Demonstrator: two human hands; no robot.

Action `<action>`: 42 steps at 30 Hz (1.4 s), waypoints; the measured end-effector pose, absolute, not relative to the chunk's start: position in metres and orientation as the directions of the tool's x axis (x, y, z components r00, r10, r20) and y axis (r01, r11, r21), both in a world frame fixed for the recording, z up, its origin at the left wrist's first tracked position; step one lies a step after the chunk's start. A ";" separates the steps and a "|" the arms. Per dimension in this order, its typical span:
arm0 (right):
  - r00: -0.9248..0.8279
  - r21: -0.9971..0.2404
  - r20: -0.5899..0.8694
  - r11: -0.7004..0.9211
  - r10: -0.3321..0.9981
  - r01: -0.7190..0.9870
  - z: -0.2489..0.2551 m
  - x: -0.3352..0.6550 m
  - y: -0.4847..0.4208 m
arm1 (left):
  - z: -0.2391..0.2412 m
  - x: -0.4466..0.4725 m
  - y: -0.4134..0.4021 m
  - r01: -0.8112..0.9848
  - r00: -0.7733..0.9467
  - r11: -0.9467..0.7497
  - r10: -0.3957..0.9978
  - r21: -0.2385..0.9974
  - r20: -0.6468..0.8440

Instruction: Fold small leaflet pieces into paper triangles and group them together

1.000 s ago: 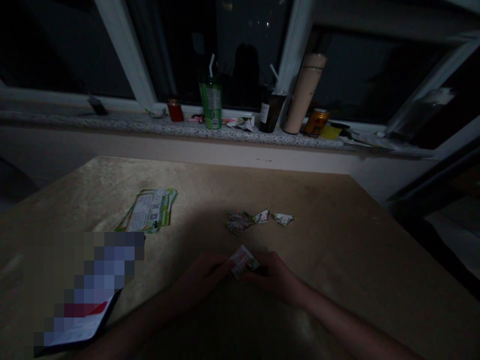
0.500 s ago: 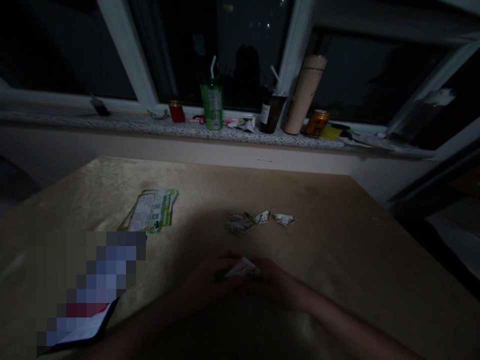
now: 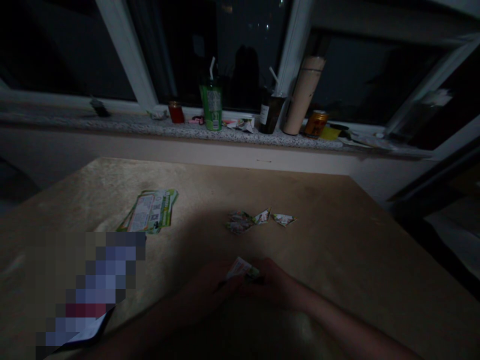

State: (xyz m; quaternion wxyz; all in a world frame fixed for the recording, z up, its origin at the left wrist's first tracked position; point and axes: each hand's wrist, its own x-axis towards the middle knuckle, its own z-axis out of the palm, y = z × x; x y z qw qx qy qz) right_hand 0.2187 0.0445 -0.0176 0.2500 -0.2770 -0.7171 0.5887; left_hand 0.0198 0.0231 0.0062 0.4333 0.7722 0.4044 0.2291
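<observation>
Okay, the small printed paper (image 3: pixel 242 269) sits pinched between both my hands, on the near side of the row of folded pieces (image 3: pixel 258 220). It's too dim to tell whether it touches the table (image 3: pixel 337 240). My left hand (image 3: pixel 212 286) curls tight on its left edge, and my right hand (image 3: pixel 278 284) clamps its right edge. Left of that row lies the green leaflet stack (image 3: pixel 150 212). Far beyond the row, the windowsill (image 3: pixel 112 122) carries a green cup (image 3: pixel 212 107) and an orange can (image 3: pixel 316 123).
</observation>
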 end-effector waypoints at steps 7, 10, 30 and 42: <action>-0.686 -0.964 0.050 0.214 0.726 0.157 -0.016 0.221 0.044 | -0.003 0.017 0.026 0.448 0.575 -0.240 0.815 0.861 -0.071; -0.673 -0.962 -0.018 0.171 0.739 0.213 -0.018 0.221 0.043 | -0.003 0.016 0.025 0.448 0.577 -0.219 0.811 0.867 -0.094; -0.479 -0.974 0.119 0.195 0.869 0.111 -0.009 0.214 0.039 | 0.000 0.020 0.021 0.462 0.642 -0.267 0.759 0.845 -0.111; -0.578 -0.935 0.131 0.294 0.806 0.199 -0.002 0.216 0.041 | 0.005 0.023 0.021 0.483 0.707 -0.441 0.706 0.756 -0.040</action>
